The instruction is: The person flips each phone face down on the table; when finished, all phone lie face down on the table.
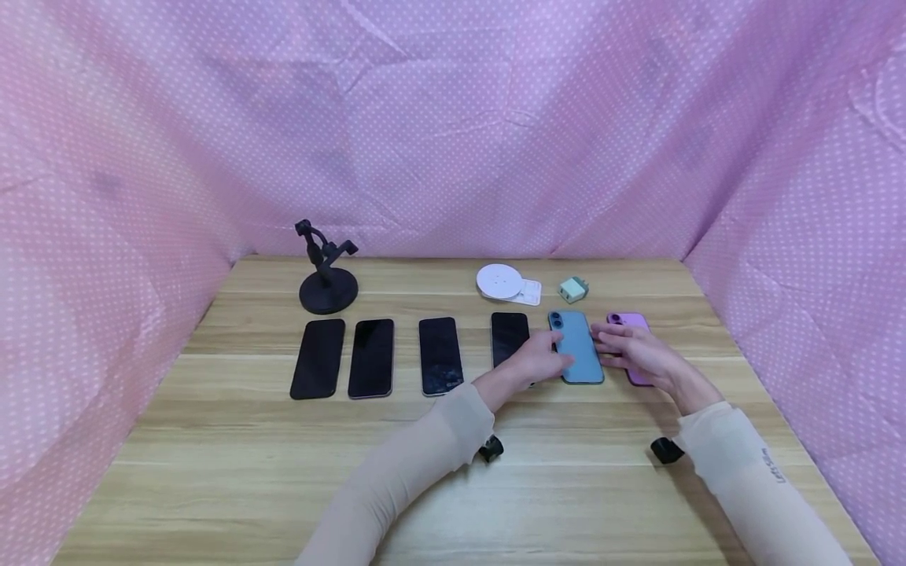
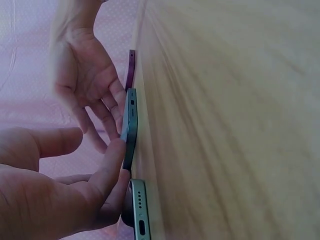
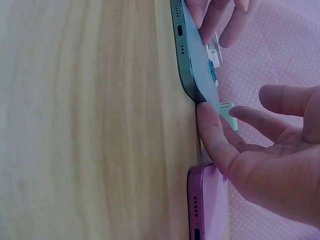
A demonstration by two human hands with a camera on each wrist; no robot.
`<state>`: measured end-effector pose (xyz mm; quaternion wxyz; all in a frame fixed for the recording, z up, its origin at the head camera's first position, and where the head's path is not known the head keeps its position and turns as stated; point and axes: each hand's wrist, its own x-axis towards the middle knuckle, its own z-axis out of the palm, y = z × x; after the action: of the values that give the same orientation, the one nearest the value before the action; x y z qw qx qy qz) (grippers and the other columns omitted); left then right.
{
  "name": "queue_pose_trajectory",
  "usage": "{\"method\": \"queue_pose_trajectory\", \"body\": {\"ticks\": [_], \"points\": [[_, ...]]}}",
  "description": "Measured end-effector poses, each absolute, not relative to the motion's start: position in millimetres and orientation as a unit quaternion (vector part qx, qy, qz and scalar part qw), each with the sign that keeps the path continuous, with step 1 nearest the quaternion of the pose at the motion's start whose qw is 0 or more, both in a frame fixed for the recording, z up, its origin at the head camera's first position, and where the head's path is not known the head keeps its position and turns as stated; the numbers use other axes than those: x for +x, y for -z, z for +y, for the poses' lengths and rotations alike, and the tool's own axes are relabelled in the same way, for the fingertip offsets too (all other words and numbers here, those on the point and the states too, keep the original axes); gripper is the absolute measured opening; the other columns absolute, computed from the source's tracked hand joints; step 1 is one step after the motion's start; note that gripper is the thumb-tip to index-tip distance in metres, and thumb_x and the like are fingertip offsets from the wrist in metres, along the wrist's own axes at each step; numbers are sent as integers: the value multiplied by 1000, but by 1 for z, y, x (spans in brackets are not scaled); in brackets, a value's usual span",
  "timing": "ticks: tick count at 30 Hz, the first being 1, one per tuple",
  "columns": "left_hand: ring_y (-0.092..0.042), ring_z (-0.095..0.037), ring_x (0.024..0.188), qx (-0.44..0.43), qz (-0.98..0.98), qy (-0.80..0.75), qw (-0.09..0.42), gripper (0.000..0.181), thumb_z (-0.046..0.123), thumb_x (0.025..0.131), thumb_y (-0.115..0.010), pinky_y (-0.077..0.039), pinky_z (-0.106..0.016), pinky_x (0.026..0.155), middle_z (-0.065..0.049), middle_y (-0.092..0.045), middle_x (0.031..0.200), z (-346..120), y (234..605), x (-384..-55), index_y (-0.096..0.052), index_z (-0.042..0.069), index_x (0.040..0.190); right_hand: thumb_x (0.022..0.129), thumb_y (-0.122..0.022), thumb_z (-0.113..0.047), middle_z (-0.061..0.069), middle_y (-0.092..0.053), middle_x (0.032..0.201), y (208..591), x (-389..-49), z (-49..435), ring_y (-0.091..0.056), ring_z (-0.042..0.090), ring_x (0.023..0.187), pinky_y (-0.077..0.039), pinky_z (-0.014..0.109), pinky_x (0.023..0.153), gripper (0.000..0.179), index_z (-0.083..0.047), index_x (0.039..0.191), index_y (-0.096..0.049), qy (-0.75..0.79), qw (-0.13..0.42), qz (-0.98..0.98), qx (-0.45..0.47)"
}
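A blue phone lies back side up on the table, its camera lenses at the far left corner. My left hand reaches over a dark-screened phone to the blue one's left side, fingers loosely extended, thumb apart from them. From the right, my right hand brings its fingertips to the blue phone's right edge; in the right wrist view the lowest fingertip is at its corner. Partly under that hand is a purple phone, also back side up. Neither hand grips a phone.
Three more dark phones lie in the row to the left. Behind them stands a black phone stand. A white round charging pad and a pale green plug adapter sit near the back edge, before a pink dotted cloth.
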<state>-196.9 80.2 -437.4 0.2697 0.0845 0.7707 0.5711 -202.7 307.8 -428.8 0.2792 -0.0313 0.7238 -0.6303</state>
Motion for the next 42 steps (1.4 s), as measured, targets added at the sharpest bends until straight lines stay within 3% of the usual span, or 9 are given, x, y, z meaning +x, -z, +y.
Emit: {"method": "queue_pose_trajectory", "body": {"ticks": [3,7,10,15,18,22,28,34,42], "points": [[-52,-13,123,93,782,-556,264,59,18,101,-65,-46,-31,105,-8,-44,156,80,437,-196,-42,4,154,111,-40,-17,34,-7,162,429,-203,309,-17,46,147,-39,41,113,62,12,156,-10,631,281,722,-29],[-56,-15,109,96,786,-552,260,58,20,101,-66,-49,-33,99,-6,-50,151,78,436,-197,-44,8,153,111,-40,-17,35,-7,162,428,-204,310,-18,46,147,-38,44,114,62,12,156,-9,627,280,726,-32],[-59,-17,114,144,800,-531,240,58,22,101,-66,-50,-30,97,-10,-56,142,71,431,-193,-44,9,153,111,-40,-18,37,-11,160,424,-204,308,-21,48,145,-34,49,115,64,11,157,-6,618,269,737,-52],[-53,-27,130,237,805,-509,190,61,26,100,-68,-52,-29,95,-11,-51,145,48,408,-184,-42,14,154,110,-46,-22,35,-21,159,410,-202,299,-29,48,143,-28,58,117,69,7,159,-8,594,223,769,-76],[-53,-28,129,261,808,-504,155,60,28,99,-69,-52,-28,92,-6,-44,151,31,395,-184,-45,16,152,109,-51,-22,30,-26,160,404,-199,287,-31,44,144,-29,57,117,68,3,160,-15,599,207,771,-70],[-49,-31,131,276,813,-495,134,58,24,100,-68,-53,-32,94,-8,-41,152,3,391,-186,-45,13,152,108,-52,-19,28,-29,160,407,-196,267,-31,43,145,-31,53,118,65,0,160,-19,620,220,749,-78],[-45,-37,137,239,830,-481,150,60,23,101,-67,-47,-45,105,-13,-41,155,-37,406,-191,-41,9,153,107,-52,-16,27,-25,161,419,-193,248,-28,42,147,-32,51,118,65,2,160,-18,646,249,717,-83],[-43,-36,139,190,824,-499,189,66,24,100,-68,-43,-49,110,-10,-37,159,-61,420,-193,-37,10,156,107,-53,-13,27,-23,162,426,-191,239,-29,42,146,-34,50,117,68,0,161,-15,664,274,691,-79],[-42,-37,140,167,767,-562,262,69,17,99,-68,-54,-43,98,-17,-34,160,-54,429,-187,-32,3,157,107,-51,-10,25,-23,163,430,-190,234,-25,40,149,-35,50,116,65,-1,161,-16,674,292,676,-58]]}}
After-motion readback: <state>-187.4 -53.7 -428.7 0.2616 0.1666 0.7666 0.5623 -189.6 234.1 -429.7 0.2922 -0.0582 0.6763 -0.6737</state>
